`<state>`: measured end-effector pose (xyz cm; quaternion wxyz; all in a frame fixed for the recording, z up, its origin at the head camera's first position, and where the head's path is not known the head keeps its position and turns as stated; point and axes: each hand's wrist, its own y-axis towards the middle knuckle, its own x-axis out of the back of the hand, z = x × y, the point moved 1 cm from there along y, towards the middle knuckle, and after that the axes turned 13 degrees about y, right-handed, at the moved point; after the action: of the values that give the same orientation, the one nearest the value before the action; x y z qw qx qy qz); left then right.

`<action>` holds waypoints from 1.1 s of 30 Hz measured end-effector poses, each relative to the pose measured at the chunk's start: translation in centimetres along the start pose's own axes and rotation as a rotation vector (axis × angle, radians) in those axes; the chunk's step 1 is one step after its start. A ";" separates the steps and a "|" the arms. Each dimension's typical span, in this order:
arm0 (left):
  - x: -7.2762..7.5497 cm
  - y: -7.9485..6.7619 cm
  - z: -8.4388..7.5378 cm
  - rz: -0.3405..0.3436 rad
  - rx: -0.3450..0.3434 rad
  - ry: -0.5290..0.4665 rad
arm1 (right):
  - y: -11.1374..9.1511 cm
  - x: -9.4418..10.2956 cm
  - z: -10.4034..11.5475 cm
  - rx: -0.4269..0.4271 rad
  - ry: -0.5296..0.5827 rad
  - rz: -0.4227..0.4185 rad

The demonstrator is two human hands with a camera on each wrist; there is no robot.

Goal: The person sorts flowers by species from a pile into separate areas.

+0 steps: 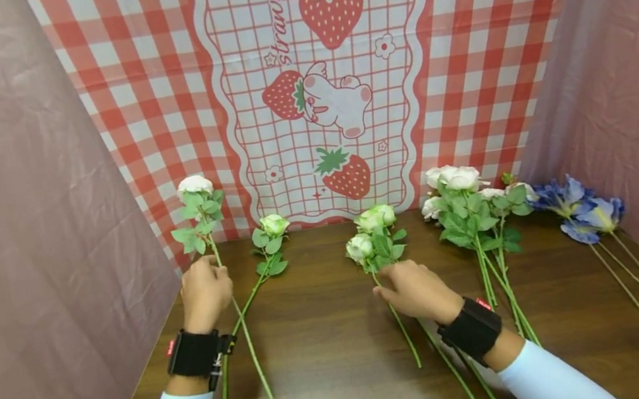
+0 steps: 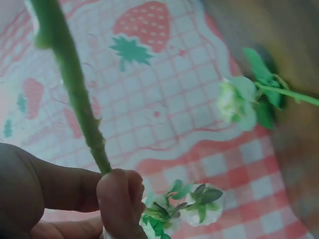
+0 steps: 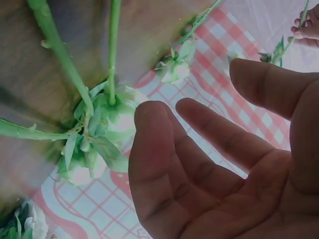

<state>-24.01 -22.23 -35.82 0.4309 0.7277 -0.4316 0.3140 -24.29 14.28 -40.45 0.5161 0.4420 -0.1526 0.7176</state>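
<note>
My left hand (image 1: 206, 292) pinches the green stem (image 2: 82, 107) of a white rose (image 1: 195, 186) between thumb and fingertips. The bloom is raised at the upper end, and its long stem slants down toward the front of the table. Beside it lies a pale green rose (image 1: 274, 225), whose stem crosses behind the held one in the head view. In the middle, my right hand (image 1: 420, 289) hovers by the stems of several greenish-white roses (image 1: 376, 217). Its fingers (image 3: 154, 144) are loosely bent and apart from the thumb, with nothing between them.
To the right lies a bunch of white roses (image 1: 460, 178) with leafy stems. Blue flowers (image 1: 600, 214) rest at the far right of the brown wooden table (image 1: 332, 375). A checked strawberry cloth (image 1: 322, 90) hangs at the back, with pink curtains (image 1: 24, 234) at both sides.
</note>
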 end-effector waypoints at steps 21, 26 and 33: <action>3.0 -4.3 -6.4 -0.086 -0.169 -0.272 | -0.5 1.7 3.1 0.141 0.152 -0.257; 2.6 -5.3 -7.4 -0.074 -0.198 -0.330 | -1.0 1.6 4.2 0.186 0.225 -0.293; 1.2 -6.8 -9.1 -0.123 -0.280 -0.404 | -1.6 1.4 5.3 0.229 0.322 -0.302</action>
<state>-18.16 -12.70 -33.34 0.4506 0.7340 -0.5030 0.0725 -20.47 12.23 -36.72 0.5816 0.3955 0.0816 0.7061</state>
